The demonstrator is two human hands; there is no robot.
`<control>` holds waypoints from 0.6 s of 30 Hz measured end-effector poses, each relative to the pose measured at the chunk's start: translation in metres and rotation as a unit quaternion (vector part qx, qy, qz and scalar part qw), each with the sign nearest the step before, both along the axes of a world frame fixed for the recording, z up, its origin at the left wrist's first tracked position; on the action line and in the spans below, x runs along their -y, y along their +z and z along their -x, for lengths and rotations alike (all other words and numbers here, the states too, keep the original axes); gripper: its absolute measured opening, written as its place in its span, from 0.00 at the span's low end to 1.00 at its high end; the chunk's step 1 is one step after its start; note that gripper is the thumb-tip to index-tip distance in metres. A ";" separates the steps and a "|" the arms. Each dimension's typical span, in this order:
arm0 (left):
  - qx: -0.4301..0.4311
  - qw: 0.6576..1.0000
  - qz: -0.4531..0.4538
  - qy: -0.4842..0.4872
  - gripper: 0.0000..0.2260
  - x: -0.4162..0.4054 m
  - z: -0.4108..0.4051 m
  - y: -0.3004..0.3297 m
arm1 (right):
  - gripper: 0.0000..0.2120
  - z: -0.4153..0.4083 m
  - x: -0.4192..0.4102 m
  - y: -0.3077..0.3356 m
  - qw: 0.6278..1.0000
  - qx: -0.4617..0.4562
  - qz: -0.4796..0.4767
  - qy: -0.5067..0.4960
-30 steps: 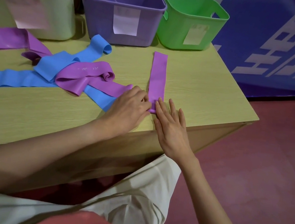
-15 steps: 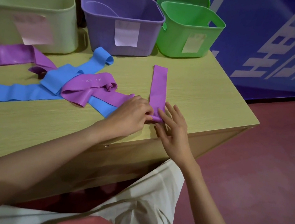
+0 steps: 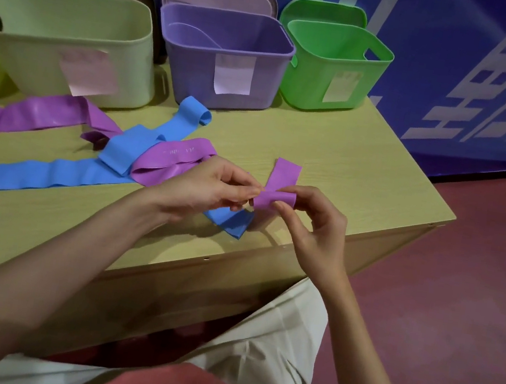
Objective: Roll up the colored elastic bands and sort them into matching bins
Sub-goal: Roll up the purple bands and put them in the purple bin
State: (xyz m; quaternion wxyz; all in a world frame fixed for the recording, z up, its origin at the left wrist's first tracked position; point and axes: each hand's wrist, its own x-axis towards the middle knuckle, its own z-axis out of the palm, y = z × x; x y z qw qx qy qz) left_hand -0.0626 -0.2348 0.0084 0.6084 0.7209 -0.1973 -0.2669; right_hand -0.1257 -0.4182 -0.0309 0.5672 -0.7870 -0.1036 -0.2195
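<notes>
We hold both hands together at the centre of the frame, forearms reaching in from the lower left and lower right. Our left hand point(image 3: 212, 185) pinches one end of the rolled purple band point(image 3: 274, 199) between thumb and fingertips. Our right hand point(image 3: 313, 225) curls around its other end, thumb beneath, index finger over the top.

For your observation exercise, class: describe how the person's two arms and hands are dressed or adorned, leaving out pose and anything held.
Both forearms are bare to the bottom edge of the picture, with no sleeves in view. The left hand and right hand wear no gloves, and no rings, watch or bracelets show. The fingers are uncovered, with short nails.
</notes>
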 end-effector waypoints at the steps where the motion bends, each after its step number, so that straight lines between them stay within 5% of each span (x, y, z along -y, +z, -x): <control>1: -0.027 0.999 0.025 0.002 0.08 -0.002 -0.001 0.002 | 0.07 -0.001 -0.002 0.004 1.000 0.005 0.004 -0.002; 3: -0.023 0.999 0.038 0.022 0.10 -0.004 -0.001 0.007 | 0.04 -0.005 -0.006 0.012 1.000 0.019 0.020 -0.008; 10: 0.209 0.967 0.078 0.119 0.06 -0.020 0.004 0.039 | 0.04 -0.022 -0.031 0.056 0.997 0.076 0.031 -0.013; 18: 0.443 0.878 0.040 0.178 0.11 -0.048 0.010 0.068 | 0.05 -0.029 -0.072 0.105 0.990 0.127 0.007 0.057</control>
